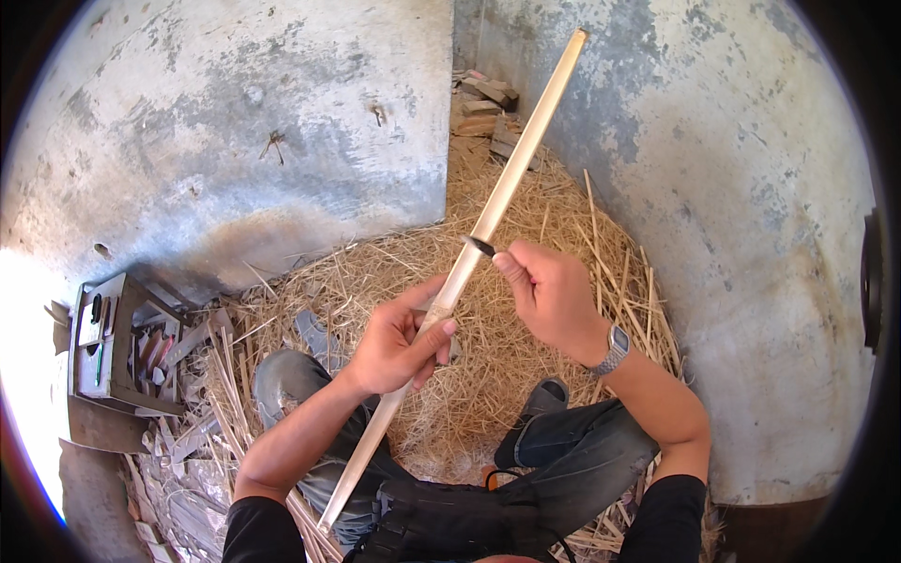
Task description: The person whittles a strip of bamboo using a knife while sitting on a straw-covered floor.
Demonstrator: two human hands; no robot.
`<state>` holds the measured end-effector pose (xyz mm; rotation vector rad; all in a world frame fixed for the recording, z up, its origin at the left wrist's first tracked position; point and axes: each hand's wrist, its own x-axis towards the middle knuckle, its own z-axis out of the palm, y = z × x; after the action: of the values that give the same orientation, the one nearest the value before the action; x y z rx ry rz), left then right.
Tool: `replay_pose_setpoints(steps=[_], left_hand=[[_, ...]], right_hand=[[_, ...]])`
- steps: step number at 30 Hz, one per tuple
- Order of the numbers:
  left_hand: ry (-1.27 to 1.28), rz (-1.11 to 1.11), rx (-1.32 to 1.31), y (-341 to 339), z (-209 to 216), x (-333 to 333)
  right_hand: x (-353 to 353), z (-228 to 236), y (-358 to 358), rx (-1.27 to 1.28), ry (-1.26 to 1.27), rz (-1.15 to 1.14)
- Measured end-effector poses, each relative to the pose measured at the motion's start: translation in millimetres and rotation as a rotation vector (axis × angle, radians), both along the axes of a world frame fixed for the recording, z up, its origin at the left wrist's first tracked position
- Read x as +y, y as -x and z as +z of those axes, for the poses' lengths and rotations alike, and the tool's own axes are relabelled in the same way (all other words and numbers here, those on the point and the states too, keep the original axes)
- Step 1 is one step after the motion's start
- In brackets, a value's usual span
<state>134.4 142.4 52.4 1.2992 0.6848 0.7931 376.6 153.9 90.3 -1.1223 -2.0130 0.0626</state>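
Observation:
A long pale strip of split bamboo (519,169) runs slantwise across the view, from the upper right down to my lap at the lower left. My left hand (399,342) is closed around it below its middle, thumb on top. A little farther up the strip, my right hand (554,296) grips a small dark knife (482,247), most of its handle hidden in the fist. The knife's tip end lies across the strip's face and appears to touch it. A wristwatch (615,350) sits on my right wrist.
Curly shavings (488,375) cover the floor between my legs. A low wooden stand (117,347) at the left bears pens and small tools. Worn grey walls (310,113) close in ahead and at the right. Broken bricks (483,98) lie in the far corner.

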Motion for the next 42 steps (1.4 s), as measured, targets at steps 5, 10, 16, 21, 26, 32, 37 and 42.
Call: replay_pose_setpoints(steps=[5,10,16,21,26,32,37,42], left_hand=[[-0.023,-0.016,-0.013,-4.1,-3.7,-3.7],[-0.022,0.014,-0.002,-6.4,-14.3,1.2],[0.022,0.017,-0.042,-8.0,-11.2,0.5],[0.030,0.042,-0.024,-6.4,-10.3,4.6],[0.017,0.054,-0.060,-7.3,-13.0,2.5],[0.025,0.121,-0.067,-5.4,-9.0,3.3],[0.026,0.015,-0.010,2.3,-12.1,7.1],[0.038,-0.024,-0.027,-0.7,-5.9,6.1]], right_hand=[[14.1,-3.0,-5.5,0.029,0.154,-0.188],[-12.2,-35.6,30.9,-0.018,0.056,0.132],[11.4,-20.7,12.4,0.021,0.177,-0.113],[12.1,-31.4,20.4,-0.029,0.049,-0.021],[13.7,-26.9,15.6,0.062,0.103,-0.125],[10.7,-31.3,21.9,0.002,0.105,-0.022],[-7.1,-49.3,30.0,0.094,0.182,0.103],[-1.4,-43.9,21.7,0.282,0.340,0.145]])
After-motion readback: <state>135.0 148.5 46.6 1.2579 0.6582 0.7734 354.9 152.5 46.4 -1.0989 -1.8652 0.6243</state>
